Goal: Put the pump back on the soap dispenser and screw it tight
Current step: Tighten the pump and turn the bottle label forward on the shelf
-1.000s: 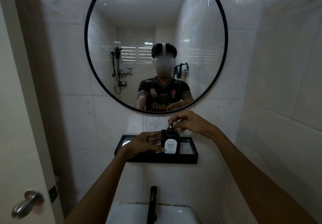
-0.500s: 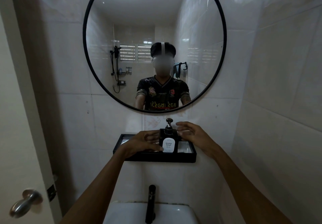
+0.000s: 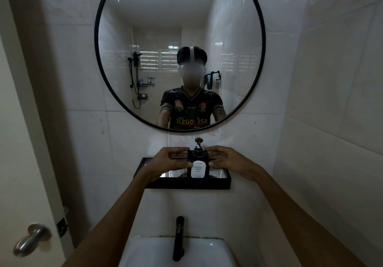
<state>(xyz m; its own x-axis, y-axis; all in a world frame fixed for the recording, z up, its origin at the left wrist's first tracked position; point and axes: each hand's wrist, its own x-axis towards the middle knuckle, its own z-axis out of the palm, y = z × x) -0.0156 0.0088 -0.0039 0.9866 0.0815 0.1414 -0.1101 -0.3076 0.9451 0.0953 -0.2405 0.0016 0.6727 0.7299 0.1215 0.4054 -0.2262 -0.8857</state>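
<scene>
A black square soap dispenser (image 3: pixel 198 169) with a white "HAND SOAP" label stands upright on a black wall shelf (image 3: pixel 186 183) under the mirror. Its dark pump (image 3: pixel 198 145) sits on top of the bottle, nozzle up. My left hand (image 3: pixel 172 160) grips the bottle's left side, thumb on the front near the label. My right hand (image 3: pixel 224 158) holds the bottle's right side in the same way. Neither hand touches the pump head.
A round black-framed mirror (image 3: pixel 262 38) hangs above the shelf. Below are a white sink (image 3: pixel 149 252) and a black tap (image 3: pixel 179 237). A door with a metal knob (image 3: pixel 31 238) is at the left. A tiled wall closes in on the right.
My right hand has left the pump head and dropped to the bottle's right side. My left hand has stayed on the bottle. The view has shifted slightly.
</scene>
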